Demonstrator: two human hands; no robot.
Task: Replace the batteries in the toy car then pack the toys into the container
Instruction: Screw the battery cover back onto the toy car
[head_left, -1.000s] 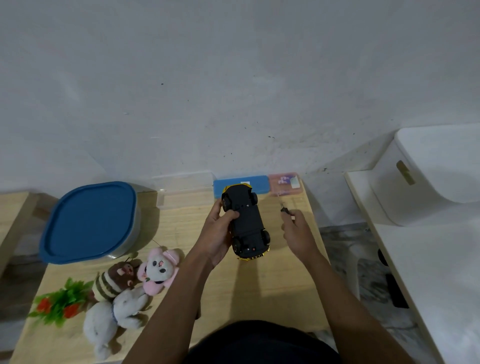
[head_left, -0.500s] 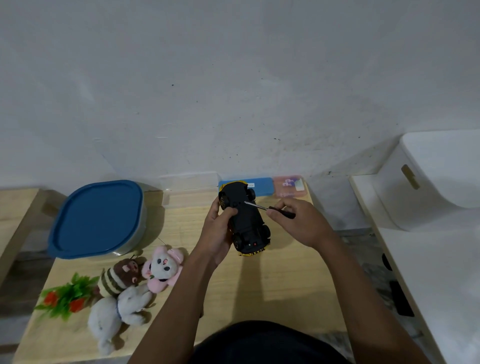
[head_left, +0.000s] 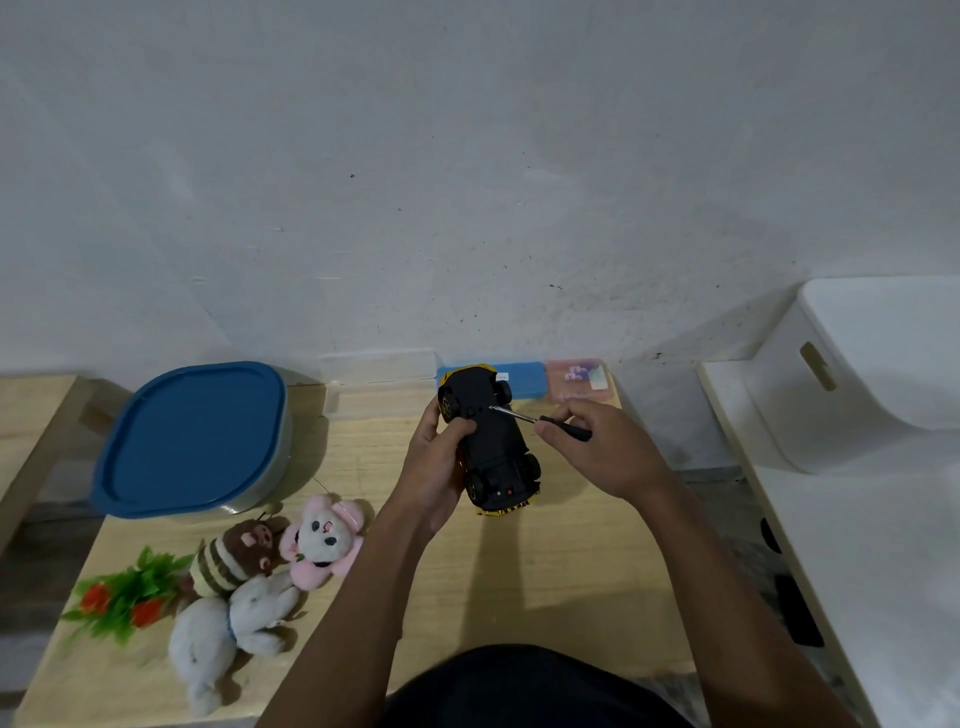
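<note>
Toy car (head_left: 491, 441) upside down, black underside up, held above wooden table (head_left: 545, 571). Left hand (head_left: 439, 467) wrapped around car's left side, thumb pressed on underside near far wheels. Right hand (head_left: 597, 447) pinching screwdriver (head_left: 540, 420) between thumb and fingers, just right of car; tip touching underside at far end. Blue-lidded container (head_left: 192, 441) well left of grip. Plush toys (head_left: 260, 566) left of left forearm, nearer the person.
</note>
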